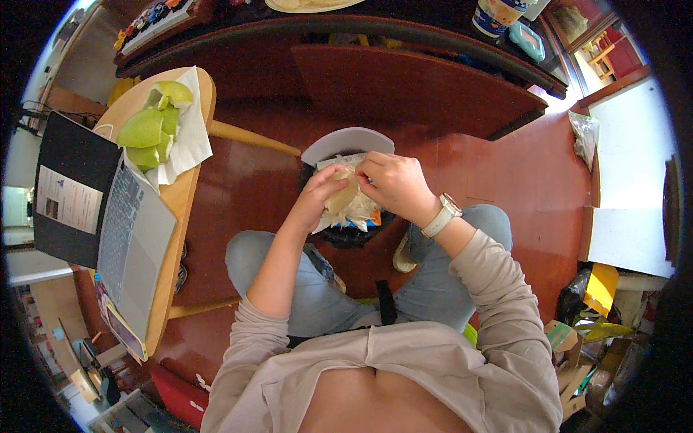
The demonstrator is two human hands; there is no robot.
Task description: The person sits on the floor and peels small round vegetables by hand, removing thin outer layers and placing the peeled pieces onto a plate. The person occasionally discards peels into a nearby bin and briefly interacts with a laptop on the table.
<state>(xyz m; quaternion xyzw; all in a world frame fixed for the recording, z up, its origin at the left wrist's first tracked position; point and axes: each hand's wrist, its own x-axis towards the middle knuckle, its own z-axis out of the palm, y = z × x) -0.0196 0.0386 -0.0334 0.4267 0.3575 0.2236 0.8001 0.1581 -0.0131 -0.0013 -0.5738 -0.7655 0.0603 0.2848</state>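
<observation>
My left hand (319, 195) holds a pale yellow citrus segment (342, 196), likely pomelo, between thumb and fingers. At the segment's upper right edge, the fingertips of my right hand (391, 176) are pinched together; whatever thin skin lies between them is too small to make out. Both hands are above a waste bin (349, 142) with a pale rim and a black bag. White peel scraps (352, 215) are heaped in it on some printed packaging. Thick green pomelo rind (149, 127) rests on a white paper towel (197, 143) to the left.
A wooden side table (189, 197) at my left carries an open laptop (132, 243) and a phone (123, 330). Ahead, a dark red table (346, 27) holds a paper cup (495, 19) and a plate (314, 4). Cardboard boxes (566, 346) stand at the lower right.
</observation>
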